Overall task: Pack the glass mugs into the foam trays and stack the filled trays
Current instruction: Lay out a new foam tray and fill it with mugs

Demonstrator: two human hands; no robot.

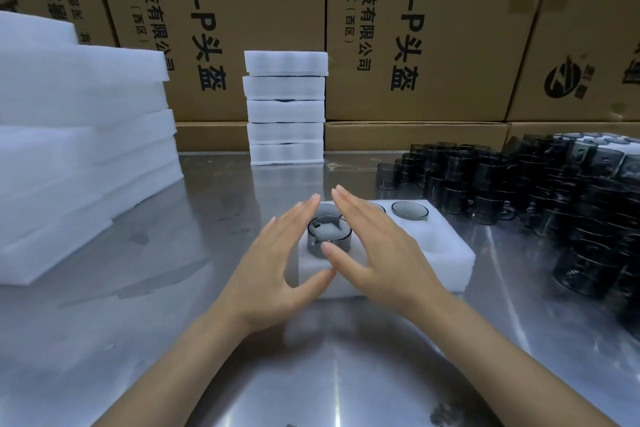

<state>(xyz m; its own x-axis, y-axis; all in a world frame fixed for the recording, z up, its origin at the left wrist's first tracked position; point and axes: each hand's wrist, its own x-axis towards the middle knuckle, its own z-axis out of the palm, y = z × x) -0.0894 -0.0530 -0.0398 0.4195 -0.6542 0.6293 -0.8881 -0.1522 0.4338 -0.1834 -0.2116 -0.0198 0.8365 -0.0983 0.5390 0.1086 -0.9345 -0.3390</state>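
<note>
Your left hand and right hand, both flat and holding nothing, flank a half-seated mug; foam tray part-filled (five stacked trays beyond your fingertips).

I see a white foam tray lying flat, a smoky glass mug sticking half out of its near-left pocket, another mug seated far right.

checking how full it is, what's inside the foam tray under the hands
The foam tray holds one smoky glass mug standing proud in a near pocket, another seated at the far right. One near-right pocket looks empty. The left hand and right hand cover the rest.
</note>
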